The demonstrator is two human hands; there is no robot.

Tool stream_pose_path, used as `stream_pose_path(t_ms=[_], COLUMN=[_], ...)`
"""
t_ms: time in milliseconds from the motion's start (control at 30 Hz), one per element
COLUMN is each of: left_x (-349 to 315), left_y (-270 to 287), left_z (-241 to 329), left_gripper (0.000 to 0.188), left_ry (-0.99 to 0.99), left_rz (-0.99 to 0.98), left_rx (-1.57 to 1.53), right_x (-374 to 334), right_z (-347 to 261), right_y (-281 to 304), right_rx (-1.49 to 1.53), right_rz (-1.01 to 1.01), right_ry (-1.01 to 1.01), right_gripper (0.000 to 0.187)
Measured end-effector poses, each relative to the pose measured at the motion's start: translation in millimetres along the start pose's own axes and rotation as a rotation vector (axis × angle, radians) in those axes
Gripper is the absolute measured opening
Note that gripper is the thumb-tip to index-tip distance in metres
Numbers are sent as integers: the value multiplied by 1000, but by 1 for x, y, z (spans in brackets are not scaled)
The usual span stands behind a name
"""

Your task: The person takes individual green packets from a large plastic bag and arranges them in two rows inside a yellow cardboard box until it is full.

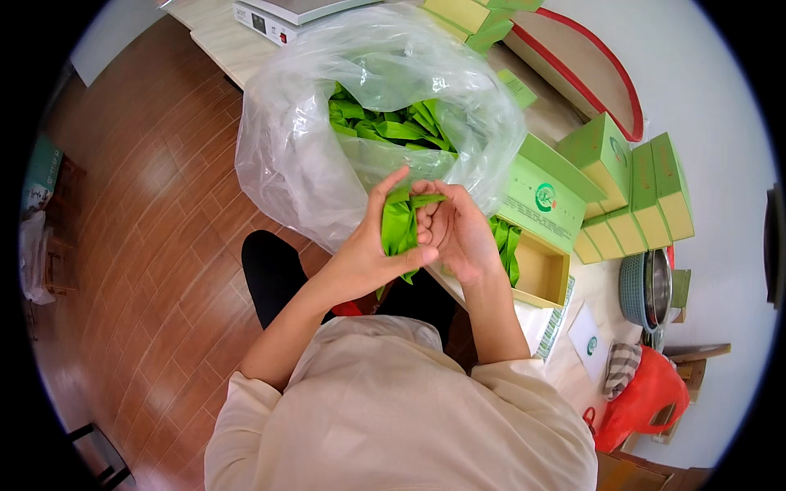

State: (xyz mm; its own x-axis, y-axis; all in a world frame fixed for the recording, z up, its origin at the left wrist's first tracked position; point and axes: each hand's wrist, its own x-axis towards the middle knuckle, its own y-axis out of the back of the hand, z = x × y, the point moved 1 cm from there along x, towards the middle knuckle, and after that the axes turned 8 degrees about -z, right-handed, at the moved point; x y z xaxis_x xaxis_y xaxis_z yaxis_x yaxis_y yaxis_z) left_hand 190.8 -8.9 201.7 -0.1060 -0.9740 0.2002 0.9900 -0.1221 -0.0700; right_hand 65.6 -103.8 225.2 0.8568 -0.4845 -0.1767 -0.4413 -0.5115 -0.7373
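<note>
My left hand (pixel 372 250) and my right hand (pixel 455 233) meet in front of my chest, both closed on a small bunch of green foil sachets (pixel 399 225). Just beyond them stands a large clear plastic bag (pixel 295 155) holding several more green sachets (pixel 385 123). To the right of my right hand lies an open green box (pixel 540 270) with a tan inside and a few green sachets (pixel 508 245) at its left end. Its lid (pixel 544 196) stands upright behind it.
Several shut green boxes (pixel 634 192) are stacked at the right on a white table (pixel 610 286). A metal bowl in a teal basket (pixel 647 286), an orange bag (pixel 643 397), a white scale (pixel 282 16) and a red-rimmed half-round tray (pixel 577 65) are about. Wood floor (pixel 147 245) lies left.
</note>
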Motion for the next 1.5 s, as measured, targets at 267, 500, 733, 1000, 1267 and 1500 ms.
stream_pose_path(t_ms=[267, 500, 733, 1000, 1267, 1500], left_x=[-11, -24, -20, -15, -7, -16], left_y=[7, 20, 21, 23, 22, 15], left_z=[-9, -13, -3, -12, -29, -20], left_gripper=[85, 81, 80, 68, 51, 48], left_ry=[-22, 76, 20, -50, -150, -159], left_rz=[148, 270, 392, 489, 453, 480], left_rx=[105, -300, -617, -514, -528, -548], right_x=[-2, 33, 90, 36, 7, 72], right_z=[3, -19, -51, -43, 16, -32], right_y=[-22, -26, 32, -17, -48, -17], right_rx=[-1427, -1707, -2127, -1702, -1745, -1864], right_rz=[-29, 95, 389, 255, -173, 212], right_ry=[712, 730, 530, 660, 761, 584], right_gripper=[33, 32, 18, 16, 19, 21])
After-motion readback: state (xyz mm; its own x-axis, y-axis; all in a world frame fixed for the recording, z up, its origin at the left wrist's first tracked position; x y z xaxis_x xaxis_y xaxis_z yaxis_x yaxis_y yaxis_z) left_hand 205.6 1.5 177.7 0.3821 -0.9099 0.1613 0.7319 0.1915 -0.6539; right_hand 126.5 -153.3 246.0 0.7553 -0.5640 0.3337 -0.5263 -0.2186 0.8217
